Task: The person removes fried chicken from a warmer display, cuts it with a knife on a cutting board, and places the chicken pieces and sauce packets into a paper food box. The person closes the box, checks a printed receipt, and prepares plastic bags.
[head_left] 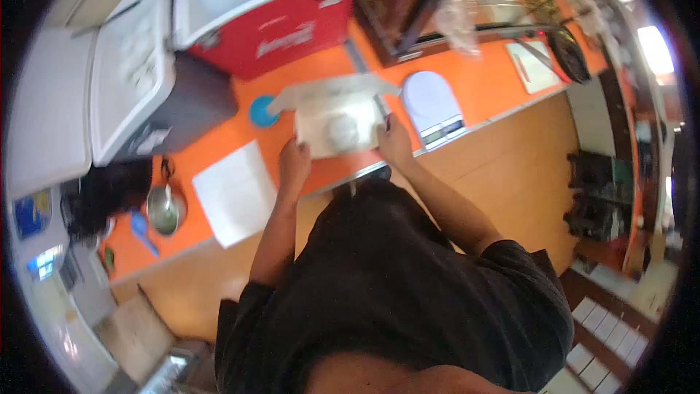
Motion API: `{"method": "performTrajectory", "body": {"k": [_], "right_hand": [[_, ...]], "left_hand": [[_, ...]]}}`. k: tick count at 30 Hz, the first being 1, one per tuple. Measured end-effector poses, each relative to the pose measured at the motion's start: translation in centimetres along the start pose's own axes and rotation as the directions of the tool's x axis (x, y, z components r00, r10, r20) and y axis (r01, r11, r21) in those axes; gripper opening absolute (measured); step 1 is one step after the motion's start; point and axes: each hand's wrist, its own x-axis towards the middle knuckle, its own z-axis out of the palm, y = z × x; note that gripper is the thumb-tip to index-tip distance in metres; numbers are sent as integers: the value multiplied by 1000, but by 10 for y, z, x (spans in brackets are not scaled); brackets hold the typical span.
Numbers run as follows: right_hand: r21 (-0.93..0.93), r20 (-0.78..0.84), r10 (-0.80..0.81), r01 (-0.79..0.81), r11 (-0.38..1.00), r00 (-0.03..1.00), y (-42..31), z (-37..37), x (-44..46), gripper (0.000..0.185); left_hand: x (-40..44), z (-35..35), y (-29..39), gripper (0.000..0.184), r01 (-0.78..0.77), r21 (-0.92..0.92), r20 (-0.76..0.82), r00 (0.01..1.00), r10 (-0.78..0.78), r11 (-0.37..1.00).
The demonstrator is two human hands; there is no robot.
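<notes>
A pale open paper box, its flaps folded up at the back, is in front of me at the orange counter's edge. Inside it lies a round whitish thing, too blurred to name. The fingers of my left hand are closed on the box's near left side. On the right side my right hand grips the box in the same way. Close to my right hand is a white kitchen scale. Left of the box sits a blue round object.
A red cooler and a grey cooler stand behind, at the left. A white sheet, a metal bowl and a blue spoon lie left. Far right are a cutting board and a black pan.
</notes>
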Motion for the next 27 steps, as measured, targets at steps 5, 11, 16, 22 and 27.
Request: {"method": "performTrajectory", "body": {"k": [5,11,16,22,27], "right_hand": [[498,51,239,-232,836,970,24,-123,-22,26],[551,-21,376,-303,778,926,130,-265,24,27],[290,-190,249,-188,939,950,250,-325,138,23],[-2,-17,-12,12,1000,1000,293,-335,188,23],[212,231,-11,-40,976,973,281,-385,199,26]], "left_hand": [[-34,55,62,30,49,-325,249,968,36,945],[-18,215,182,50,-187,-101,491,845,213,977],[65,395,209,47,-568,-71,93,814,573,820],[75,392,290,30,-292,36,-48,955,293,956],[40,390,317,33,-404,275,-378,789,485,872]]}}
